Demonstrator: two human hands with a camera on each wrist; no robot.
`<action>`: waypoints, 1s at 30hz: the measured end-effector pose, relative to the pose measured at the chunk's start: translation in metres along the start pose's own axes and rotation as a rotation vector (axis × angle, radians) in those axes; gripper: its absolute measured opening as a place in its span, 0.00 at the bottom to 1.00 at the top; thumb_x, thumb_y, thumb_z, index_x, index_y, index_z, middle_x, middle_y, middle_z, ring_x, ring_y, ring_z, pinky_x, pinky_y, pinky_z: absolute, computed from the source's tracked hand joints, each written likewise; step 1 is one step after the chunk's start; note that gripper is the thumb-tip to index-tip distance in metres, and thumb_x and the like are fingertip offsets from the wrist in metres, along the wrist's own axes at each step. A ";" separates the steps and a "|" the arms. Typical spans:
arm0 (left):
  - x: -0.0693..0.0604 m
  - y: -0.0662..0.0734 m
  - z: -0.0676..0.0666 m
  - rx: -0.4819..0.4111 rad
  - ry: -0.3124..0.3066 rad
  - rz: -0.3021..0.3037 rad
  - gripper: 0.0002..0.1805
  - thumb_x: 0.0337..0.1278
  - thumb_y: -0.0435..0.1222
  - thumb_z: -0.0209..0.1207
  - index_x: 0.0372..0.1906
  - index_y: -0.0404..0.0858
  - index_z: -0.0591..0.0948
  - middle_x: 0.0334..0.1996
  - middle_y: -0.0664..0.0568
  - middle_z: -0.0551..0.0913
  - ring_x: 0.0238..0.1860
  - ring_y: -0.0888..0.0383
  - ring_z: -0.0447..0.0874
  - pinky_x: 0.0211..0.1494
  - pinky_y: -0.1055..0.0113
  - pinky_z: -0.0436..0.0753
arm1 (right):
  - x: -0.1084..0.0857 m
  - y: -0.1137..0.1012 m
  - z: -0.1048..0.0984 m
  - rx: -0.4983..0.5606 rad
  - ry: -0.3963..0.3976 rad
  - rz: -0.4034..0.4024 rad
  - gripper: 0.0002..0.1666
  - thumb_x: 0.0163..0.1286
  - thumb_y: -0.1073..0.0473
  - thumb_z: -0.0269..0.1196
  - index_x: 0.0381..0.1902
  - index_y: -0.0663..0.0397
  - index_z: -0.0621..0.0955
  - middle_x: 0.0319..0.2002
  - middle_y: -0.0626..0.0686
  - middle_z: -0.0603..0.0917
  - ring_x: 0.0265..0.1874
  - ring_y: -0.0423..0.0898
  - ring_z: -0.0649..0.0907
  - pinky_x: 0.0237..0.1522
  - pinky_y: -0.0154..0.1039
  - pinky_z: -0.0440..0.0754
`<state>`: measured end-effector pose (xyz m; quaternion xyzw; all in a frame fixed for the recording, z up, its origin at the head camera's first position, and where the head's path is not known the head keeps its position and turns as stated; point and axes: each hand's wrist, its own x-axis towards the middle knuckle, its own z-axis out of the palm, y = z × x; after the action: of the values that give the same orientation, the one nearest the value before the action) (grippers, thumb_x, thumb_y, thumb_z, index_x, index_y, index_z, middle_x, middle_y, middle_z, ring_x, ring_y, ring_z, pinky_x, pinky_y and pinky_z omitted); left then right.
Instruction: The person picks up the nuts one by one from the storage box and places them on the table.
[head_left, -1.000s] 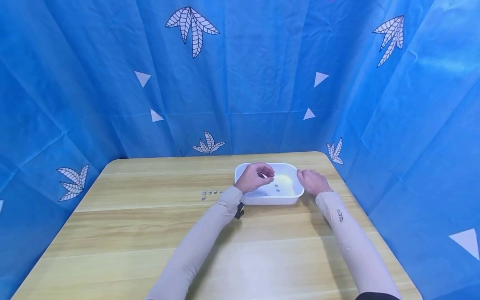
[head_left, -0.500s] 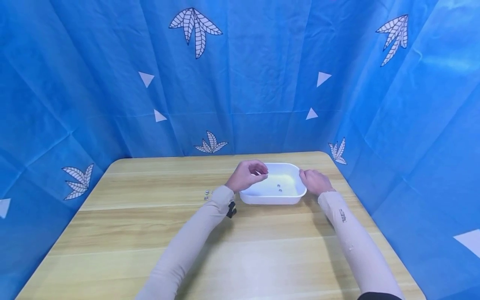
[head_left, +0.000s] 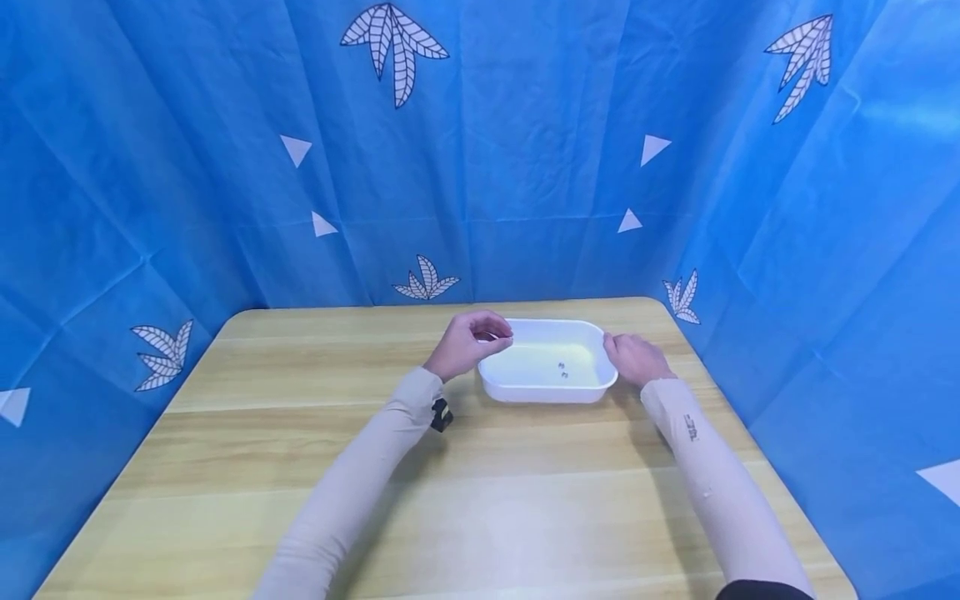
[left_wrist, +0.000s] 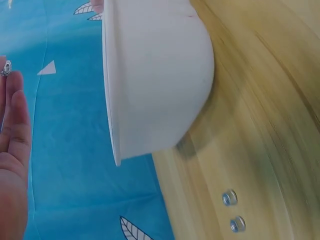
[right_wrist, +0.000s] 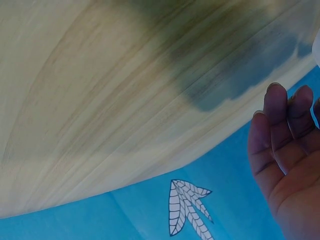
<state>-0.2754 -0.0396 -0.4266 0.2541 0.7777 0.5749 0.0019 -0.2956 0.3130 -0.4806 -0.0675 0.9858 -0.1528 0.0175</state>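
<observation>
In the head view, a white plastic tray [head_left: 547,393] stands at the back right of the table, with two small metal nuts [head_left: 562,370] on its floor. My left hand [head_left: 468,343] is raised at the tray's left rim. Its thumb and fingertips pinch a metal nut [left_wrist: 6,68], seen in the left wrist view. My right hand [head_left: 636,358] grips the tray's right rim; in the right wrist view only its loosely bent fingers [right_wrist: 280,120] show. Two flange nuts [left_wrist: 233,210] lie on the table in the left wrist view; in the head view my left arm hides them.
The wood-grain table [head_left: 510,500] reaches back to a blue curtain [head_left: 525,167] printed with leaves and triangles. The curtain also closes in the left and right sides. A black wrist device [head_left: 442,414] sits under my left wrist.
My left hand has moved left from above the tray to its left rim. The nuts on the table have gone out of sight behind my left arm. My right hand stays on the rim.
</observation>
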 end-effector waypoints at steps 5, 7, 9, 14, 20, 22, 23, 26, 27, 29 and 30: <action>-0.008 -0.007 -0.012 -0.037 0.044 -0.006 0.10 0.60 0.32 0.70 0.45 0.34 0.87 0.44 0.42 0.90 0.44 0.56 0.89 0.52 0.68 0.88 | 0.000 -0.002 -0.002 -0.002 0.003 0.003 0.42 0.84 0.41 0.30 0.58 0.66 0.81 0.56 0.71 0.85 0.56 0.70 0.83 0.60 0.67 0.80; -0.013 -0.010 -0.017 -0.047 0.058 -0.012 0.09 0.60 0.32 0.71 0.45 0.35 0.87 0.44 0.42 0.90 0.44 0.57 0.89 0.52 0.68 0.88 | 0.000 -0.002 -0.003 -0.004 0.005 0.004 0.42 0.84 0.41 0.29 0.58 0.67 0.81 0.56 0.71 0.84 0.56 0.71 0.83 0.59 0.67 0.80; -0.018 -0.014 -0.021 -0.052 0.071 -0.019 0.10 0.60 0.32 0.71 0.45 0.35 0.87 0.44 0.42 0.90 0.44 0.58 0.89 0.52 0.69 0.88 | -0.001 -0.002 -0.003 -0.003 0.008 0.003 0.42 0.84 0.42 0.30 0.58 0.67 0.81 0.56 0.71 0.84 0.56 0.71 0.83 0.59 0.67 0.80; -0.028 -0.022 -0.031 -0.059 0.095 -0.023 0.10 0.60 0.31 0.70 0.45 0.34 0.86 0.44 0.42 0.90 0.43 0.59 0.89 0.51 0.70 0.88 | 0.000 -0.001 -0.002 -0.008 0.011 -0.002 0.44 0.84 0.41 0.28 0.59 0.67 0.81 0.55 0.71 0.85 0.56 0.71 0.83 0.58 0.68 0.81; -0.038 -0.033 -0.042 -0.047 0.106 -0.056 0.12 0.60 0.32 0.71 0.47 0.32 0.85 0.44 0.41 0.89 0.43 0.59 0.89 0.51 0.69 0.88 | 0.001 0.001 0.000 -0.006 0.018 -0.008 0.45 0.84 0.40 0.27 0.58 0.68 0.81 0.56 0.71 0.84 0.56 0.71 0.83 0.59 0.68 0.80; -0.041 -0.038 -0.046 -0.040 0.107 -0.069 0.12 0.60 0.33 0.71 0.47 0.32 0.85 0.44 0.41 0.89 0.43 0.60 0.89 0.51 0.69 0.88 | 0.002 0.001 0.001 -0.003 0.024 -0.009 0.44 0.84 0.40 0.28 0.57 0.67 0.82 0.55 0.71 0.85 0.56 0.71 0.83 0.58 0.68 0.81; -0.043 -0.040 -0.049 -0.035 0.105 -0.075 0.13 0.60 0.33 0.71 0.47 0.32 0.85 0.44 0.41 0.89 0.43 0.59 0.89 0.51 0.69 0.88 | 0.002 0.002 0.002 -0.003 0.027 -0.012 0.44 0.84 0.41 0.28 0.56 0.66 0.82 0.55 0.71 0.85 0.56 0.71 0.83 0.58 0.68 0.81; -0.049 -0.045 -0.055 -0.007 0.105 -0.090 0.12 0.60 0.33 0.71 0.46 0.34 0.86 0.44 0.42 0.90 0.43 0.58 0.89 0.51 0.70 0.88 | 0.002 0.003 0.003 -0.006 0.027 -0.012 0.42 0.84 0.42 0.29 0.55 0.66 0.83 0.55 0.70 0.85 0.55 0.71 0.84 0.57 0.68 0.81; -0.051 -0.046 -0.057 0.006 0.105 -0.096 0.11 0.60 0.33 0.71 0.46 0.33 0.86 0.43 0.42 0.90 0.43 0.58 0.89 0.51 0.71 0.88 | 0.001 0.003 0.003 -0.005 0.023 -0.012 0.43 0.84 0.42 0.29 0.55 0.66 0.83 0.55 0.70 0.85 0.55 0.71 0.84 0.58 0.68 0.81; -0.055 -0.049 -0.061 0.031 0.102 -0.110 0.11 0.61 0.33 0.70 0.46 0.33 0.86 0.43 0.42 0.89 0.43 0.57 0.89 0.50 0.71 0.88 | 0.001 0.003 0.002 -0.005 0.017 -0.010 0.43 0.84 0.41 0.29 0.56 0.66 0.82 0.55 0.70 0.85 0.56 0.70 0.83 0.58 0.68 0.81; -0.057 -0.051 -0.063 0.043 0.101 -0.116 0.10 0.61 0.32 0.70 0.45 0.34 0.86 0.43 0.43 0.89 0.43 0.57 0.89 0.50 0.71 0.88 | 0.000 0.002 0.002 -0.005 0.010 -0.010 0.43 0.84 0.42 0.28 0.57 0.67 0.82 0.56 0.71 0.85 0.56 0.71 0.83 0.59 0.68 0.81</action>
<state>-0.2646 -0.1288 -0.4677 0.1792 0.8024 0.5692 -0.0093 -0.2958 0.3146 -0.4828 -0.0718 0.9859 -0.1506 0.0116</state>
